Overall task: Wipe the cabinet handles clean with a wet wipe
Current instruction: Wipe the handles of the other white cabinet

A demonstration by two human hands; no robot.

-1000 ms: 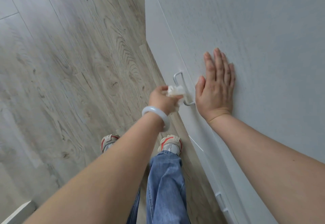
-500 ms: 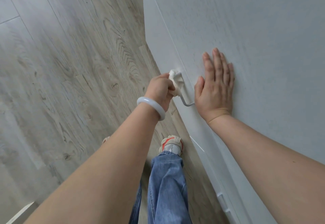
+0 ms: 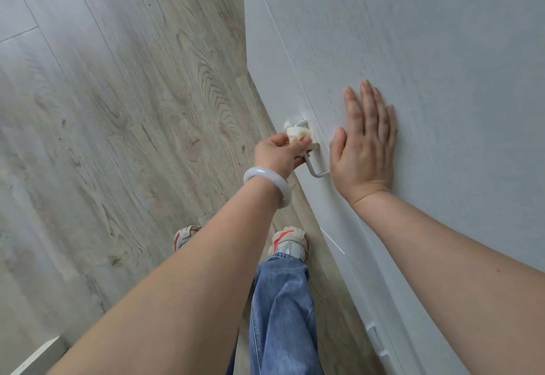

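Wipe slid back down the handle
Left hand (image 3: 278, 153) pinches the wet wipe (image 3: 298, 133) on the handle (image 3: 314, 168) – right hand (image 3: 364, 150) flat, fingers straight, on the door (image 3: 413, 50); open floor (image 3: 118, 109) to the left.

Soft, even daylight fills the scene, bright and slightly cool, with no hard glare. The white cabinet door (image 3: 427, 50) reads pale blue-grey, its fine grain sharp just beyond the right hand's fingers (image 3: 367, 103). Shadows are faint: a thin one under the handle (image 3: 317, 172) below the left hand's fingers (image 3: 298, 146), and a soft one beside the shoes (image 3: 290, 243). The floor (image 3: 103, 109) far to the left of the fingers is smeared by motion blur. Wide-angle distortion bends the cabinet edges and stretches the forearms toward the bottom corners.
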